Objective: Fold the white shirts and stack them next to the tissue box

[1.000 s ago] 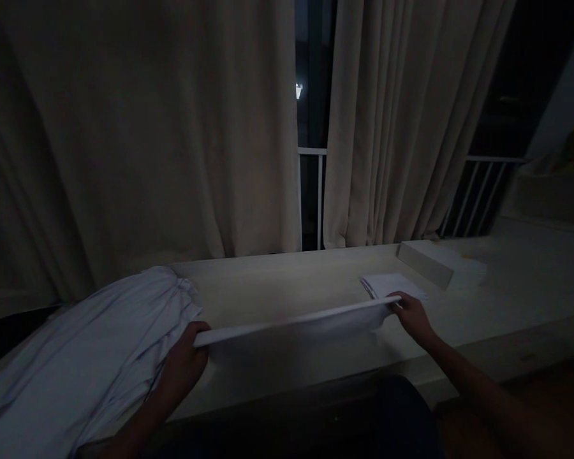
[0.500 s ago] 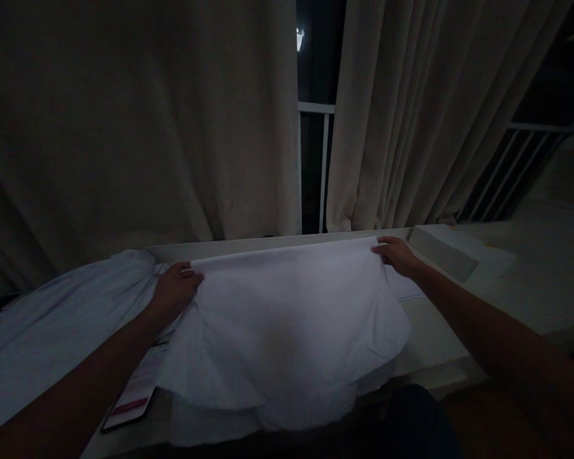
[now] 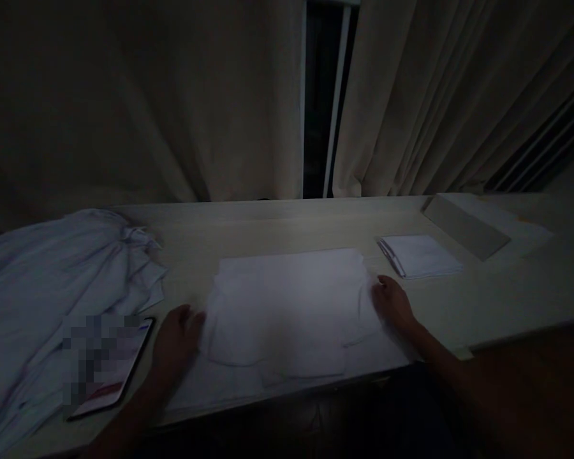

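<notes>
A white cloth garment (image 3: 287, 299), folded over in layers, lies flat on the pale table in front of me. Its top edge is fairly straight, and the lower layers spread toward the table's front edge. Beside its left edge is my left hand (image 3: 176, 341), open, with thumb and forefinger apart. At the right edge rests my right hand (image 3: 395, 303), its fingers loosely bent and a little blurred, with no cloth visibly gripped. Farther right lies a small folded white cloth (image 3: 421, 255).
A heap of loose white cloth (image 3: 76, 274) covers the table's left end. A tablet-like device (image 3: 115, 376) lies by my left forearm. Back right is a grey flat-sided box or board (image 3: 466, 226) with white sheets. Curtains (image 3: 229, 95) hang behind the table (image 3: 249, 223).
The garment, held up by its top corners before, now lies on the table. Both hands have let go and moved down along its sides. My view has tilted downward, showing the small folded cloth fully.
</notes>
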### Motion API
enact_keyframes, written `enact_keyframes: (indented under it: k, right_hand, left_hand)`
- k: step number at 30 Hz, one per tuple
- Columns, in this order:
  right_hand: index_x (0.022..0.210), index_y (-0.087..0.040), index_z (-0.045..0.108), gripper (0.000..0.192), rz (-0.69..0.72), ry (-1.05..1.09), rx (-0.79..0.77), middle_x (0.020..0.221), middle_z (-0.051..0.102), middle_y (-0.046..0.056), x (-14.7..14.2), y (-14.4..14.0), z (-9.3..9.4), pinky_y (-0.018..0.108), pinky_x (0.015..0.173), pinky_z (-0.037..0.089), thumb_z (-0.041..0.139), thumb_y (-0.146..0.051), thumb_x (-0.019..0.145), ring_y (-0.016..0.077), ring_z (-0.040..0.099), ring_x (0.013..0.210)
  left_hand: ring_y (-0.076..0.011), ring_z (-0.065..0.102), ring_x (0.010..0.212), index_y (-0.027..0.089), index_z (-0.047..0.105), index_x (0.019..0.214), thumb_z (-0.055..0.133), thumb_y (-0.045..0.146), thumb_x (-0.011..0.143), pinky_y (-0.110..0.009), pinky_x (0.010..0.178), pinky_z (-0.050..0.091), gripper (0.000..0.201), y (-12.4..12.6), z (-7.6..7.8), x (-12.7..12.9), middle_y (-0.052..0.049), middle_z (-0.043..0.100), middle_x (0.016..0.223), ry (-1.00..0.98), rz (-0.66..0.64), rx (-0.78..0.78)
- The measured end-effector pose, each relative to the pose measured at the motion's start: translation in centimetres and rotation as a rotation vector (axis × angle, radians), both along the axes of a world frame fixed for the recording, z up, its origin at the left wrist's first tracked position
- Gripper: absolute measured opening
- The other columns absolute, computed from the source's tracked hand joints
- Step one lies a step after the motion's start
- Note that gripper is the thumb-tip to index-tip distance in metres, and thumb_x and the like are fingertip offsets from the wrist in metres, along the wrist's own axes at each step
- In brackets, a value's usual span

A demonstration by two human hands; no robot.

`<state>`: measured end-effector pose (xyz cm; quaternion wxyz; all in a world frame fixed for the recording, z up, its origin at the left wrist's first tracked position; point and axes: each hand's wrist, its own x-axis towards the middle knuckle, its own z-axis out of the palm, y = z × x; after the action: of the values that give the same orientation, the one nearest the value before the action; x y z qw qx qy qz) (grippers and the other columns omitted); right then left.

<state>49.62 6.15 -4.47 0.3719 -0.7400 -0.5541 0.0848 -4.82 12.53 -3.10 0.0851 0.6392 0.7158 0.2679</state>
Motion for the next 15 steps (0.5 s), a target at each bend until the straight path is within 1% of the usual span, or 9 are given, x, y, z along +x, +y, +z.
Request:
enact_keyframes:
  k: [2, 3, 5, 8, 11, 13, 15]
  right_hand:
    - [0.125, -0.013, 0.057, 0.041, 0.042, -0.206, 0.047, 0.122, 0.06, 0.018, -0.9, -2.8, -1.2, 0.047, 0.1, 0.042, 0.049, -0.035, 0.091, 0.0298, 0.055, 0.113]
    - [0.124, -0.013, 0.058, 0.039, 0.07, -0.293, 0.057, 0.122, 0.06, 0.017, -1.2, -3.8, -1.5, 0.047, 0.102, 0.041, 0.047, -0.034, 0.092, 0.0301, 0.053, 0.116]
    - [0.122, -0.014, 0.061, 0.037, 0.108, -0.397, 0.047, 0.122, 0.061, 0.016, -1.6, -4.7, -1.7, 0.046, 0.104, 0.039, 0.043, -0.031, 0.094, 0.0289, 0.052, 0.119]
    - [0.121, -0.017, 0.063, 0.036, 0.108, -0.464, 0.01, 0.122, 0.063, 0.014, -1.4, -4.3, -1.0, 0.044, 0.104, 0.039, 0.038, -0.026, 0.096, 0.026, 0.055, 0.116]
    - [0.12, -0.02, 0.064, 0.036, 0.095, -0.473, -0.013, 0.121, 0.064, 0.012, -0.9, -3.4, -0.3, 0.043, 0.103, 0.039, 0.038, -0.025, 0.096, 0.0245, 0.057, 0.114]
    - [0.119, -0.019, 0.065, 0.036, 0.07, -0.478, -0.022, 0.122, 0.064, 0.013, -0.8, -3.0, 0.1, 0.043, 0.102, 0.039, 0.037, -0.024, 0.096, 0.0255, 0.057, 0.114]
    - [0.121, -0.017, 0.063, 0.037, 0.008, -0.49, 0.006, 0.127, 0.061, 0.016, -1.3, -2.7, 0.7, 0.047, 0.102, 0.037, 0.038, -0.025, 0.096, 0.0287, 0.053, 0.119]
  left_hand:
    - [-0.0309, 0.056, 0.116, 0.009, 0.051, 0.126, 0.045, 0.054, 0.085, -0.044, 0.101, 0.043, 0.061, -2.3, -1.2, 0.3, -0.019, 0.058, 0.125, 0.057, -0.02, 0.027]
    - [-0.0315, 0.054, 0.118, 0.009, 0.049, 0.128, 0.045, 0.055, 0.085, -0.045, 0.103, 0.041, 0.063, -3.2, -1.6, 0.6, -0.019, 0.057, 0.127, 0.077, -0.031, 0.04]
    - [-0.0317, 0.053, 0.119, 0.009, 0.048, 0.129, 0.044, 0.055, 0.085, -0.044, 0.105, 0.04, 0.064, -4.5, -1.7, 1.3, -0.019, 0.056, 0.127, 0.096, -0.048, 0.059]
    - [-0.0315, 0.055, 0.116, 0.009, 0.051, 0.126, 0.044, 0.055, 0.085, -0.044, 0.102, 0.042, 0.062, -5.4, -1.0, 2.0, -0.019, 0.059, 0.124, 0.08, -0.035, 0.058]
    - [-0.0299, 0.059, 0.112, 0.012, 0.055, 0.121, 0.046, 0.053, 0.085, -0.042, 0.099, 0.044, 0.056, -5.3, -0.1, 2.3, -0.017, 0.062, 0.121, 0.005, -0.023, 0.043]
    - [-0.0288, 0.062, 0.107, 0.013, 0.057, 0.117, 0.047, 0.052, 0.084, -0.041, 0.095, 0.047, 0.052, -4.9, 0.4, 2.3, -0.016, 0.064, 0.118, -0.07, -0.004, -0.003]
    - [-0.0285, 0.064, 0.103, 0.013, 0.057, 0.116, 0.048, 0.051, 0.084, -0.041, 0.091, 0.049, 0.051, -4.6, 0.8, 1.9, -0.016, 0.066, 0.114, -0.133, 0.037, -0.067]
